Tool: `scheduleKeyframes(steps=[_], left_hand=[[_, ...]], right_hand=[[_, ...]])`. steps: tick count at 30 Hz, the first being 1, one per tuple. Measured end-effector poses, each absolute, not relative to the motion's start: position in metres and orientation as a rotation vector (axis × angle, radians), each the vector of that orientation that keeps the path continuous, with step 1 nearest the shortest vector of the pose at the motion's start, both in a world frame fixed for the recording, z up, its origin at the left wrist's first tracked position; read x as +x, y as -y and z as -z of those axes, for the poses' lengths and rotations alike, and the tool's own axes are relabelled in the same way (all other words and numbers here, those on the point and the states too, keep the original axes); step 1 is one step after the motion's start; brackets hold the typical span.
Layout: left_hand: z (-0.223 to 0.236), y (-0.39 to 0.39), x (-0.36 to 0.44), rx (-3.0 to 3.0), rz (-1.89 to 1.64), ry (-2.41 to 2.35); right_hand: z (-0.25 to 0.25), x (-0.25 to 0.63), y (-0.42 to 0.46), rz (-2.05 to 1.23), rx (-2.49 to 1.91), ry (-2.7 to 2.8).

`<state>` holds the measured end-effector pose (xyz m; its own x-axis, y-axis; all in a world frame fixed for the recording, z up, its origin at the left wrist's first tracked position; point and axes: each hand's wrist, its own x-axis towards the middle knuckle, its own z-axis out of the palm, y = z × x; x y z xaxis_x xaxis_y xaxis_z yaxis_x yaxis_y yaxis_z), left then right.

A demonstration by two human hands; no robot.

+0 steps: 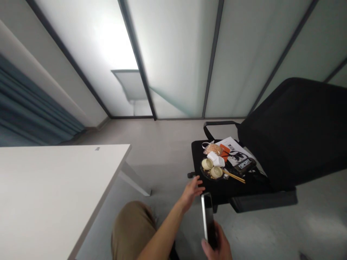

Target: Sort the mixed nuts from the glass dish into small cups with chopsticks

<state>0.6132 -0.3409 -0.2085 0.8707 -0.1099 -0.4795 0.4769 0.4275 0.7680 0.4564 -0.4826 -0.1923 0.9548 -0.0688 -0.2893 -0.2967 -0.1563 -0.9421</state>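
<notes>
My right hand (221,245) grips a dark smartphone (208,218) with a silvery edge, held up in front of the chair. My left hand (192,191) reaches toward the near left corner of the black chair seat (217,191), fingers spread, with nothing in it. Closest to that hand is a dark plate (205,174) bearing two pale round cups (216,172). Wooden chopsticks (234,176) lie across its right side. Behind the cups are white pieces (216,159) and a clear bag of orange-pink bits (213,148).
On the seat there are also an orange packet (225,152), a printed paper (233,146) and a black box marked SPORT (245,165). The chair's backrest (295,133) rises at right. A white table (54,195) stands at left; frosted glass panels (176,61) line the back.
</notes>
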Motion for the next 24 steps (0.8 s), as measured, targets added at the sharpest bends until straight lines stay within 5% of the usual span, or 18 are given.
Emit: scheduleKeyframes(steps=[9, 16, 24], left_hand=[[0.157, 0.289, 0.485, 0.841, 0.178, -0.326], [0.113, 0.251, 0.442, 0.637, 0.054, -0.224], [0.098, 0.248, 0.432, 0.57, 0.023, -0.202]], right_hand=[[0.178, 0.488, 0.425, -0.135, -1.57, -0.101], [0.229, 0.615, 0.463, -0.087, -1.289, -0.753], [0.275, 0.692, 0.465, 0.072, -1.044, -0.839]])
